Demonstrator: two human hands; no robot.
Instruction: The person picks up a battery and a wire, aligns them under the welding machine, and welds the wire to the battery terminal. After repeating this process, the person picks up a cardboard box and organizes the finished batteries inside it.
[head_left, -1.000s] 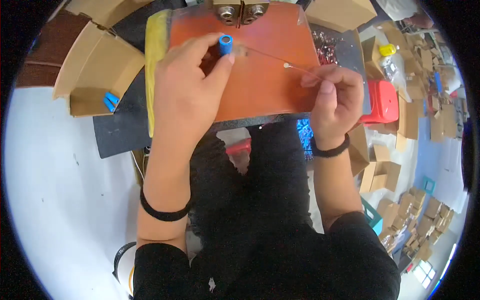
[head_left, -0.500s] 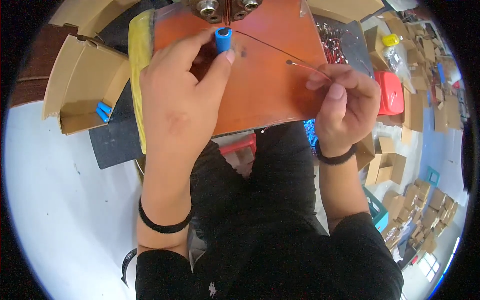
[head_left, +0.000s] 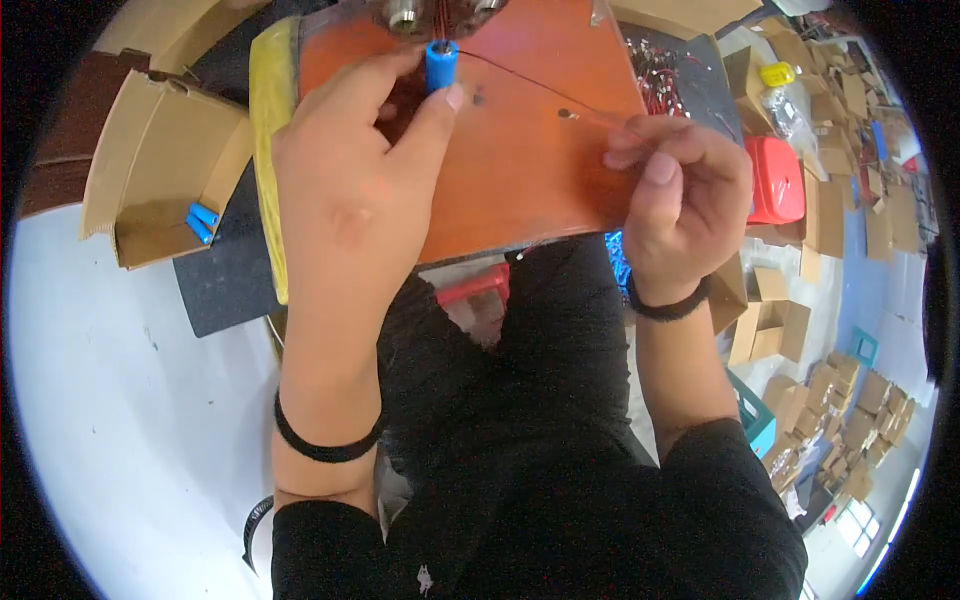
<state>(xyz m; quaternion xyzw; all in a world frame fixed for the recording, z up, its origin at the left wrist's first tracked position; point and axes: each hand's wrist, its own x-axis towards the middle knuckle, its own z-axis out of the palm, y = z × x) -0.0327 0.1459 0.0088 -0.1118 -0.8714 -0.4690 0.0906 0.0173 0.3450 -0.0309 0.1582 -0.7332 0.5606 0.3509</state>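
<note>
A blue cylindrical battery cell (head_left: 441, 68) stands upright between the thumb and fingers of my left hand (head_left: 355, 185). Its top end is right below the thin copper-coloured electrodes (head_left: 440, 20) of a metal machine head. From the cell's top a dark thin wire (head_left: 525, 77) runs right to my right hand (head_left: 690, 195), whose thumb and fingers are pinched on the wire. A small round tab (head_left: 567, 113) hangs from a reddish wire out of the same pinch, over the orange work board (head_left: 530, 190).
Two blue cells (head_left: 202, 222) lie in an open cardboard box (head_left: 165, 175) at the left. Wire leads (head_left: 660, 80) are heaped beyond the board's right edge, near a red plastic container (head_left: 775, 180). More blue cells (head_left: 617, 260) show beside my right wrist.
The cell's top, capped by a dark tab half a second ago, now sits closer under the electrodes. The wire is still strung between both hands, and the loose tab has swung slightly.
</note>
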